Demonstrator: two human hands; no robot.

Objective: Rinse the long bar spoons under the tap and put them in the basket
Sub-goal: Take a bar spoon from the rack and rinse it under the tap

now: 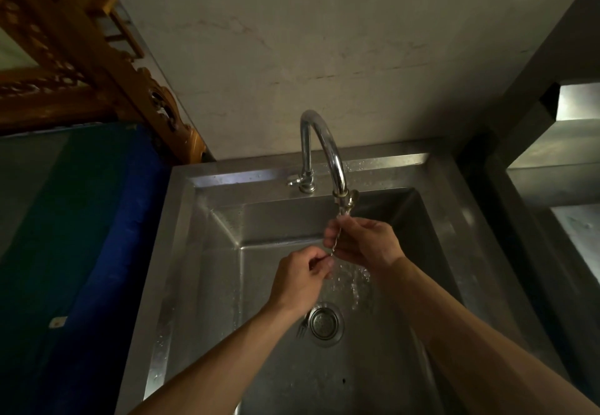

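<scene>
Dim plaster wall (pixel 357 41) behind a stainless steel sink (pixel 181 252) set in a steel worktop (pixel 487 252). Bar spoon (pixel 333 246): a thin twisted metal stem held over the basin just below the outlet of the tap (pixel 321 145), running on a slant from upper right to lower left; its bowl end is hidden inside the fingers. Right hand (pixel 367 242): grip closed around the upper part of the stem directly under the outlet, fingers curled toward the left. Left hand (pixel 302 280): grip closed in a pinch of thumb and fingertips on the lower end of the stem, just beside the right hand. Water (pixel 354 281) falls past both hands and scatters as droplets above the basin floor. Round perforated drain strainer (pixel 325 323) lies near the basin centre, below the left wrist; a fork (pixel 302 328) rests on the basin floor touching its left edge, tines toward the viewer. Tap base with small lever stands on the rear ledge. Blue panel (pixel 107 252) flanks the sink on the left; carved wooden frame (pixel 97 67) above it.
</scene>
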